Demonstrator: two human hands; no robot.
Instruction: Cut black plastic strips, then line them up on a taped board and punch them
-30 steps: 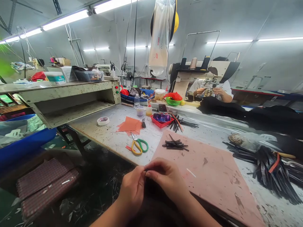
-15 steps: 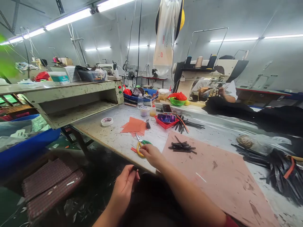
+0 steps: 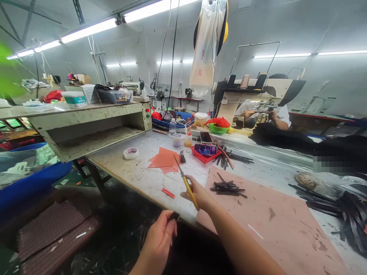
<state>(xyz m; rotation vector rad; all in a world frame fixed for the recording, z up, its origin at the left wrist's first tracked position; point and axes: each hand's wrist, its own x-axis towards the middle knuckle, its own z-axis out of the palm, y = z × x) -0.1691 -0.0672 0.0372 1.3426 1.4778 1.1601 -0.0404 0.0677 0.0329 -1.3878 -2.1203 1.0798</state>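
My right hand (image 3: 195, 193) holds the scissors (image 3: 187, 187) by their yellow handle above the table edge, blades pointing up and away to the left. Below and left of it, my left hand (image 3: 162, 233) pinches a small black piece (image 3: 174, 216) between thumb and fingers. A red strip (image 3: 168, 193) lies on the table near the edge. Orange sheets (image 3: 163, 158) are stacked beyond the scissor tips, with a small black object (image 3: 182, 157) beside them. Black strips (image 3: 228, 188) lie in a pile on the pinkish board (image 3: 266, 217).
A tape roll (image 3: 131, 153) sits at the left. Behind are a red tray (image 3: 202, 156) holding a phone, cups and a bottle (image 3: 172, 127). More black strips (image 3: 352, 217) lie at the right. A person (image 3: 279, 116) works behind a sewing machine.
My right hand has lifted the scissors off the table and turned them, uncovering the red strip. My left hand still pinches the black piece. The view has shifted slightly.
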